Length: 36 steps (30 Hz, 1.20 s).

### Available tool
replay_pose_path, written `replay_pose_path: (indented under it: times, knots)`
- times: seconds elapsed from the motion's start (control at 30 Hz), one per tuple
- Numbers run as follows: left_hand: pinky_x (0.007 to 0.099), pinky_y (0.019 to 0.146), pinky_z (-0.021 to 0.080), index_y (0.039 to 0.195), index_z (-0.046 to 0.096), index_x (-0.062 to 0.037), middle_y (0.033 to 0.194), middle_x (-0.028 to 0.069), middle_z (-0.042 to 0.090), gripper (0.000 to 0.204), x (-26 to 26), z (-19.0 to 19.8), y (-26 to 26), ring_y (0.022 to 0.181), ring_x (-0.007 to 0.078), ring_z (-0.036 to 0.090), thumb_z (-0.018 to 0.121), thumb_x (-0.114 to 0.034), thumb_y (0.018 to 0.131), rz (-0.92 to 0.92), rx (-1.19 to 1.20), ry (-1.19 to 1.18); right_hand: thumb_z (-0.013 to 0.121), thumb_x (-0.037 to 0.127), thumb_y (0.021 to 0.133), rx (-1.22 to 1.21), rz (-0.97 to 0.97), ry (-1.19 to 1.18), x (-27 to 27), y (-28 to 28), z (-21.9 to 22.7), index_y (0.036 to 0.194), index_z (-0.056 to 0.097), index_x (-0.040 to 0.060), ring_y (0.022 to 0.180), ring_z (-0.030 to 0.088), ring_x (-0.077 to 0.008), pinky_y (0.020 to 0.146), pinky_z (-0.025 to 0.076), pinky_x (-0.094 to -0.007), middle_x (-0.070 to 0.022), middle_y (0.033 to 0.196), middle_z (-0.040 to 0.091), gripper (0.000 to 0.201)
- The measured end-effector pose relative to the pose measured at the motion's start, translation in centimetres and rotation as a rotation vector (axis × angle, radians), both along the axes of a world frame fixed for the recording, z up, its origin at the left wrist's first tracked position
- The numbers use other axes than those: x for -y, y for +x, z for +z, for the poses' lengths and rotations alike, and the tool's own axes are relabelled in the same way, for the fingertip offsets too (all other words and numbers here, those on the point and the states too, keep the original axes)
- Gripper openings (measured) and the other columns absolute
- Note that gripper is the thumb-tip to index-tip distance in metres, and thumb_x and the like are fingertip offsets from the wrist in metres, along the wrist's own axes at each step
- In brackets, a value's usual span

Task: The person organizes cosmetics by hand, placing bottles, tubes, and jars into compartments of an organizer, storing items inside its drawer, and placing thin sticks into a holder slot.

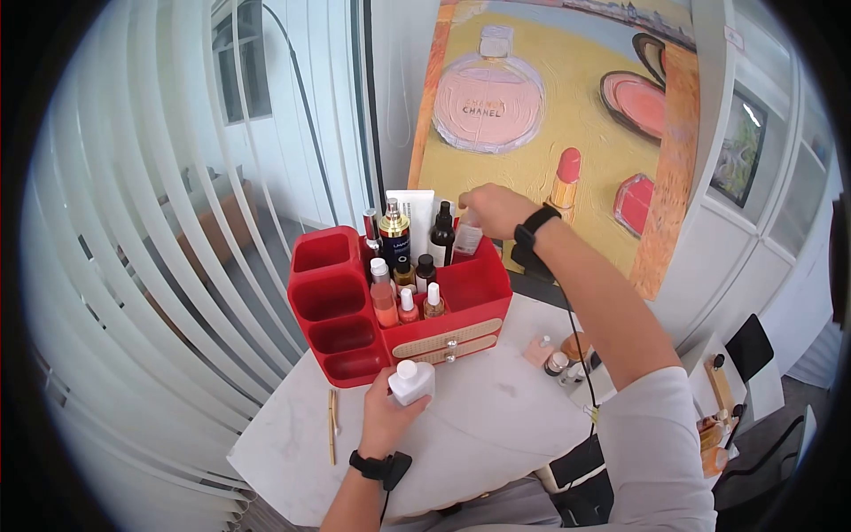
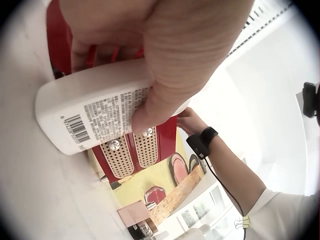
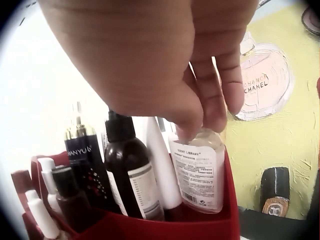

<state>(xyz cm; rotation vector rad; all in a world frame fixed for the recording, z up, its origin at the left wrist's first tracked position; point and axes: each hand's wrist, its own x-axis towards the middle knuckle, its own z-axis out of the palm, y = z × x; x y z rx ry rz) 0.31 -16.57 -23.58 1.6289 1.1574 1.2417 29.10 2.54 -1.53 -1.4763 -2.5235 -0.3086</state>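
Holding a clear bottle (image 3: 199, 170) by its top in the red organiser's (image 1: 470, 297) rear corner, right hand (image 1: 495, 209) fingers pinch narrowly. Left hand (image 1: 390, 412) grips a white bottle (image 1: 411, 381) in front of the organiser, not yet stowed.

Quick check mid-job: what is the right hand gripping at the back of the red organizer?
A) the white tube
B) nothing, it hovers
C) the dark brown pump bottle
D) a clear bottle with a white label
D: in the right wrist view the right hand pinches the top of the clear labelled bottle standing in the red organizer.
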Motion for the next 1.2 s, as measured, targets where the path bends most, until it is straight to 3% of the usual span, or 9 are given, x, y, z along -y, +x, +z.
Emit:
replay_pose_path:
  times: [0.23,0.3,0.43,0.57,0.7,0.83,0.9,1.1,1.2]
  knots:
    - [0.0389,0.098,0.055,0.124,0.062,-0.0008,0.115,0.0140,0.074,0.056,-0.1,0.0,-0.1,0.109,0.0259,0.072,0.090,-0.010,0.076,-0.007,-0.029,0.020,0.069,0.010,0.091,-0.143,0.078,0.119,-1.7,-0.2,-2.7,0.113,0.071,0.0034,0.107,0.068,-0.0444,0.095,0.055,-0.0515,-0.0232,0.111,0.070,0.023]
    - [0.0387,0.098,0.055,0.125,0.062,-0.0012,0.115,0.0145,0.074,0.057,-0.1,-0.1,-0.1,0.110,0.0260,0.072,0.090,-0.008,0.076,-0.014,-0.016,0.028,0.071,-0.003,0.083,-0.259,0.159,0.243,-1.4,0.5,-3.1,0.115,0.069,0.0005,0.105,0.068,-0.0429,0.091,0.056,-0.0505,-0.0195,0.112,0.069,0.033]
    - [0.0382,0.098,0.055,0.127,0.060,-0.0023,0.116,0.0147,0.074,0.060,0.2,-0.1,0.0,0.112,0.0257,0.071,0.090,-0.006,0.075,-0.020,-0.003,-0.016,0.071,0.003,0.085,-0.364,0.025,0.284,3.5,1.9,-2.2,0.112,0.068,0.0016,0.103,0.069,-0.0407,0.089,0.056,-0.0504,-0.0188,0.109,0.070,0.027]
    - [0.0380,0.101,0.054,0.131,0.057,-0.0037,0.118,0.0136,0.073,0.065,0.4,0.7,0.5,0.113,0.0243,0.071,0.090,-0.005,0.075,0.001,0.039,-0.036,0.077,0.027,0.084,0.134,-0.381,-0.012,10.4,3.8,-3.3,0.096,0.075,0.0068,0.092,0.072,-0.0376,0.078,0.057,-0.0510,-0.0174,0.089,0.072,0.024]
    - [0.0361,0.099,0.054,0.132,0.056,-0.0045,0.118,0.0085,0.070,0.069,0.5,0.6,0.5,0.112,0.0199,0.068,0.092,-0.005,0.073,-0.019,0.081,0.035,0.082,0.038,0.077,0.346,-0.378,-0.357,15.6,4.6,-8.5,0.092,0.077,0.0088,0.086,0.074,-0.0387,0.074,0.058,-0.0491,-0.0178,0.089,0.075,0.034]
    - [0.0357,0.099,0.054,0.129,0.059,-0.0041,0.118,0.0082,0.070,0.063,0.1,-0.3,0.2,0.112,0.0192,0.068,0.092,-0.007,0.075,-0.019,0.096,0.014,0.080,0.034,0.076,0.362,-0.362,-0.351,15.3,4.3,-13.3,0.093,0.079,0.0084,0.090,0.077,-0.0353,0.077,0.060,-0.0460,-0.0178,0.095,0.077,0.030]
    - [0.0362,0.100,0.054,0.128,0.061,-0.0031,0.118,0.0105,0.072,0.061,-0.2,-0.6,0.1,0.112,0.0212,0.070,0.091,-0.008,0.076,-0.002,0.079,0.027,0.080,0.034,0.075,0.335,-0.283,-0.402,14.7,4.2,-12.9,0.091,0.079,0.0090,0.091,0.076,-0.0345,0.077,0.060,-0.0447,-0.0168,0.094,0.077,0.030]
    - [0.0369,0.100,0.054,0.129,0.062,-0.0016,0.119,0.0134,0.074,0.060,0.0,-0.3,0.1,0.112,0.0232,0.071,0.091,-0.011,0.078,0.003,0.067,0.026,0.084,0.036,0.077,-0.351,-0.014,-0.458,13.5,4.7,-1.1,0.098,0.078,0.0064,0.086,0.073,-0.0273,0.075,0.056,-0.0388,-0.0114,0.086,0.075,0.037]
    - [0.0373,0.100,0.054,0.130,0.062,-0.0009,0.119,0.0133,0.074,0.060,0.1,0.1,0.2,0.113,0.0233,0.071,0.091,-0.011,0.078,0.000,0.055,0.021,0.087,0.027,0.078,-0.580,-0.096,-0.470,10.4,4.2,1.6,0.100,0.075,0.0041,0.079,0.066,-0.0130,0.073,0.054,-0.0292,-0.0029,0.084,0.071,0.034]
